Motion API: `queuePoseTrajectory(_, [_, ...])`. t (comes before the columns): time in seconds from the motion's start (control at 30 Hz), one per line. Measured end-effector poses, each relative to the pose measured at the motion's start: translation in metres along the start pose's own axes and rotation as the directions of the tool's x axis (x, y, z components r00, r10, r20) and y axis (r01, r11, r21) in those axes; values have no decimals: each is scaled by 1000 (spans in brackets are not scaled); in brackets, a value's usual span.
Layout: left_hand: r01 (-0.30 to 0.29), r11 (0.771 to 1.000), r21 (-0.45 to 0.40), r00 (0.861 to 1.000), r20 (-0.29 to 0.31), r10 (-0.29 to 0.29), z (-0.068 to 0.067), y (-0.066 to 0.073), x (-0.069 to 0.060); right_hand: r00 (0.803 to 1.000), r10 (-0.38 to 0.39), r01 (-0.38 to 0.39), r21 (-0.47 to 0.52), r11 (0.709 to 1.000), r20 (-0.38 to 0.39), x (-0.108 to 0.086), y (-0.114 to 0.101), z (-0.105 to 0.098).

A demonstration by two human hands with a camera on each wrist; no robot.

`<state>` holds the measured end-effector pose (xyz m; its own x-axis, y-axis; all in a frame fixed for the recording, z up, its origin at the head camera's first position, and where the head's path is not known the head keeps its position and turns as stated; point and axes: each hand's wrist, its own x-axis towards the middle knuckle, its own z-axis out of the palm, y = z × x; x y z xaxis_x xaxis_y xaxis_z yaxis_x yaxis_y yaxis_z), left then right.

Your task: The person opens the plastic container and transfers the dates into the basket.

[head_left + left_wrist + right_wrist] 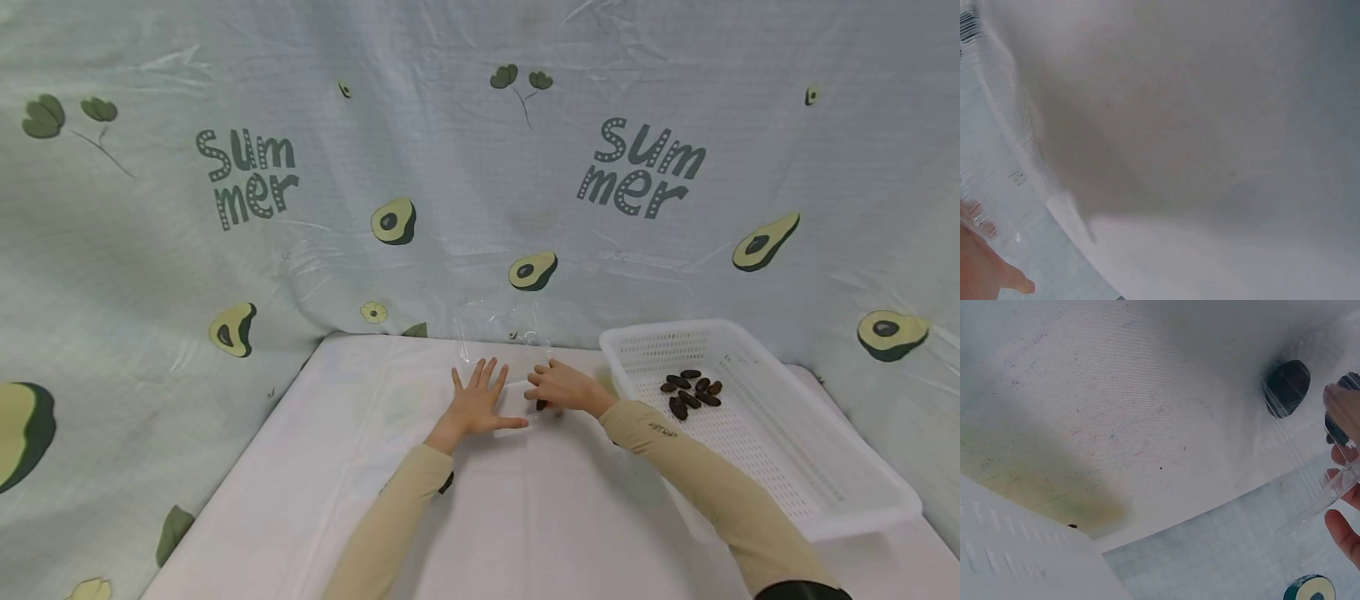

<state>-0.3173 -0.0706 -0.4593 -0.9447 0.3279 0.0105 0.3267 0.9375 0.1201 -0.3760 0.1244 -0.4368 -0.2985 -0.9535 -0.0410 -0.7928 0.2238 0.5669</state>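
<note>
My left hand (480,408) is spread wide with straight fingers, over the near part of a clear plastic bag (498,329) at the far end of the white table. In the left wrist view, only part of that hand (982,269) shows at the lower left edge. My right hand (566,387) is bent beside the bag and pinches a dark oval date (541,405). The right wrist view has the held date (1335,428) partly behind the fingers and clear film. Another dark date (1287,389) lies behind the film.
A white perforated plastic basket (817,417) stands to the right, under and beside my right forearm. Several dark dates (690,400) lie at its far end. A pale curtain (465,150) printed with avocados hangs behind the table.
</note>
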Motion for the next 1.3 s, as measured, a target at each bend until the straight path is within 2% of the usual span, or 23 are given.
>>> queuePoseTrajectory(0.3, [12, 1000, 19, 1000, 11, -12, -4, 1, -1, 997, 79, -78, 2, 997, -13, -6, 4, -18])
queuePoseTrajectory(0.53, [7, 1000, 6, 1000, 16, -7, -3, 3, -1, 990, 104, -102, 34, 994, -97, -21, 12, -41])
queuePoseTrajectory(0.77, [8, 1000, 3, 1000, 18, -8, -4, 3, -1, 971, 96, -101, -14, 995, -217, -38, 19, -75])
queuePoseTrajectory(0.97, [5, 1000, 6, 1000, 13, -5, -3, 2, 0, 959, 131, -131, 18, 991, -249, -61, 26, -89])
queuePoseTrajectory(1.3, [-5, 1000, 1, 1000, 9, 5, 0, 0, 2, 924, 178, -165, 69, 984, -339, -114, 37, -84])
